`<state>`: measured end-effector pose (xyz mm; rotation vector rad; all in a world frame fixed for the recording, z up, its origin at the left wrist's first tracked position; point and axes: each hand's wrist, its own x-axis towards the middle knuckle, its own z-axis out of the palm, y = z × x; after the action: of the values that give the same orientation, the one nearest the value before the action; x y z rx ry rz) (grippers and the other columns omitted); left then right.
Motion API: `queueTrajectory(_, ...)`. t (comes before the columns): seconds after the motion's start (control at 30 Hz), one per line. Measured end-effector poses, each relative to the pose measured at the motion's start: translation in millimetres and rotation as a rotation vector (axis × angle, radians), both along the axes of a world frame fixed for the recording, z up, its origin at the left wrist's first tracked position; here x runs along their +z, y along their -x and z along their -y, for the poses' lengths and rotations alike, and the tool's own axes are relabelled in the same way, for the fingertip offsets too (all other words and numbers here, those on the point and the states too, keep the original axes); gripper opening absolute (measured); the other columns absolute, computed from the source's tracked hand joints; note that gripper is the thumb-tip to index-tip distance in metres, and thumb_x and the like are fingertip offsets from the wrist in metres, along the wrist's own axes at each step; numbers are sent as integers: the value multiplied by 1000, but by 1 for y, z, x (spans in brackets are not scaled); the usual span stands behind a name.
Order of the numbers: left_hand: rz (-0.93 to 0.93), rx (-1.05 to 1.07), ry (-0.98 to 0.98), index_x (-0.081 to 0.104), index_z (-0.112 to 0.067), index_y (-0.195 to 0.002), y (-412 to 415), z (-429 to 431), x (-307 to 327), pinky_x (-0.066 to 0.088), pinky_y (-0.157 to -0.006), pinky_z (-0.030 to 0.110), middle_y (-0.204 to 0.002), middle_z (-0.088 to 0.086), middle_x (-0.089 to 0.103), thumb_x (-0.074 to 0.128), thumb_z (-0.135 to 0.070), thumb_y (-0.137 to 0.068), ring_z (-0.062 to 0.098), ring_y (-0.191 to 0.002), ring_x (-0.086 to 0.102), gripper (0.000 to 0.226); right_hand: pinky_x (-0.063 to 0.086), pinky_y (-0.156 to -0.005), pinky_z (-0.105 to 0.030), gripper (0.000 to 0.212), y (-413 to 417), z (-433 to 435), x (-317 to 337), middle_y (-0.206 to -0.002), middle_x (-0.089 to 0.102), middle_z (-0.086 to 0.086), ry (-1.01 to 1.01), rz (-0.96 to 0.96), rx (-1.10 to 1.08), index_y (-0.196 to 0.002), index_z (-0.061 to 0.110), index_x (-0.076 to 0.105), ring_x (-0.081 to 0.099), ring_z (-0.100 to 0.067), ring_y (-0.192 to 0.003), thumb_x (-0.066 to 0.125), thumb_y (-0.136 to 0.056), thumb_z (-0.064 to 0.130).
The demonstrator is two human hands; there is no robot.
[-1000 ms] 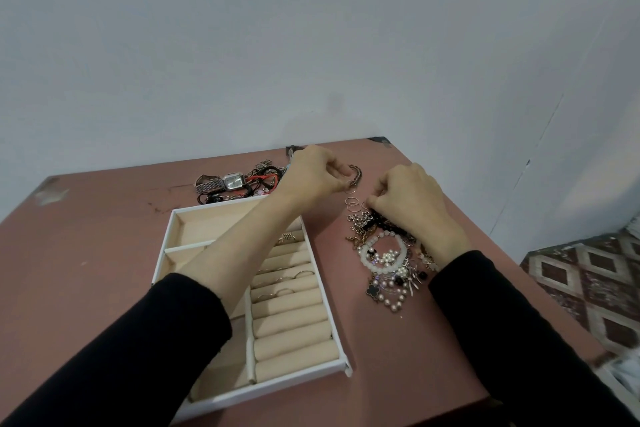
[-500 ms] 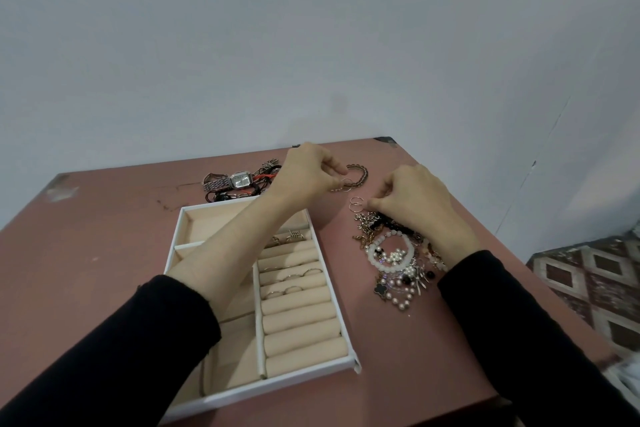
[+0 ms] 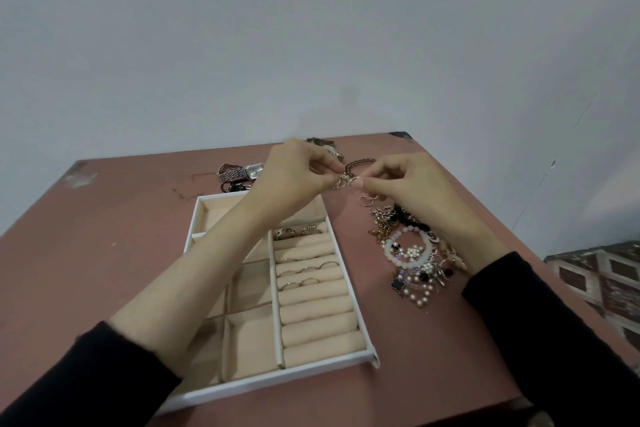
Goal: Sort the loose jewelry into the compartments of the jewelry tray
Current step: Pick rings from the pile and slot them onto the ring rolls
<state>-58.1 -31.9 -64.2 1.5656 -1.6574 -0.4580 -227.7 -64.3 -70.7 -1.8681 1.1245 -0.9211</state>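
Matt beige cloth lines the white tray (image 3: 311,371); the beads (image 3: 394,255) look glossy, the watch (image 3: 254,170) shiny metal.

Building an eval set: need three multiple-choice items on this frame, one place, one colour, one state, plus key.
1. Relative to the jewelry tray, the loose jewelry pile lies: A) inside it B) to its right C) to its left.
2. Tray lining colour: A) beige B) black C) green.
3. The left hand and right hand: A) lie flat in the tray B) are clenched empty C) both pinch one tangled metal piece.
Key: 1 B, the pile sits beside the right rim; 2 A, the compartments show beige; 3 C, both close on the piece.
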Motion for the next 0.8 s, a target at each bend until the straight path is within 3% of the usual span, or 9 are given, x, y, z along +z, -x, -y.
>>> queueTrajectory(0.13, 6, 40, 2, 74, -18, -86, -15, -35, 0, 50, -74, 13, -70, -4, 71, 71, -11, -77, 1, -68, 65, 12, 47, -61, -22, 12, -6, -13, 2, -79, 69, -25, -82, 95, 143, -78, 3, 72, 59, -21, -65, 76, -75, 14)
queueTrajectory(0.27, -78, 65, 4, 74, -19, -83, -24, -55, -6, 55, -81, 33, -74, 4, 73, 72, -11, -77, 15, -76, 69, 11, 44, -58, -18, 9, -9, -12, -1, -74, 70, -19, -18, -8, 91, -77, 7, 73, 57, -12, -61, 75, -76, 15)
queueTrajectory(0.33, -114, 61, 0, 74, -19, -84, -25, -58, -10, 55, -79, 31, -72, 1, 72, 72, -10, -77, 10, -70, 67, 12, 38, -52, -9, 8, -10, -7, -7, -64, 68, -6, 129, -186, -42, -72, 15, 74, 53, 0, -51, 75, -77, 21)
queueTrajectory(0.5, -160, 45, 3, 74, -18, -86, -22, -59, -12, 48, -65, 10, -67, -10, 67, 71, -9, -78, -2, -64, 61, 12, 34, -51, 0, 7, -10, -1, -12, -61, 56, 13, 231, -351, -165, -85, 14, 76, 50, 1, -56, 71, -81, 17)
queueTrajectory(0.63, -197, 28, 5, 74, -19, -85, -24, -59, -12, 52, -71, 22, -68, -7, 68, 71, -9, -78, 2, -63, 61, 12, 37, -54, -1, 9, -9, 1, -13, -63, 60, 10, 254, -352, -178, -88, 16, 76, 54, -1, -60, 69, -82, 18)
queueTrajectory(0.8, -191, 34, 9, 74, -19, -85, -27, -58, -14, 54, -74, 26, -71, -3, 70, 71, -9, -78, 4, -65, 62, 12, 44, -61, -18, 9, -10, 3, -15, -70, 69, 0, 250, -335, -195, -88, 17, 77, 64, -18, -73, 70, -81, 19)
